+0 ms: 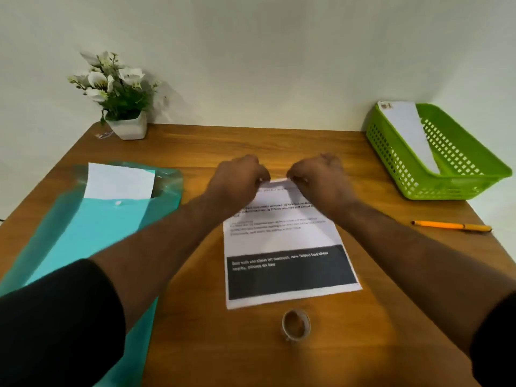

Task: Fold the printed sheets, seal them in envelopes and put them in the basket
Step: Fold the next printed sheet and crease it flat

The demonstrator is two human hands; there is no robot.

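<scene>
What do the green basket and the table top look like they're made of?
Green basket: seemingly moulded plastic, with uniform bright colour, a smooth rim and walls pierced by a regular grid of holes. Table top: brown wood grain, smooth with a low sheen; solid wood or laminate cannot be told.

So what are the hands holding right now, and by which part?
Both the left hand and right hand pinch the printed sheet at its far edge, one at each far corner. The rest lies on the table.
</scene>
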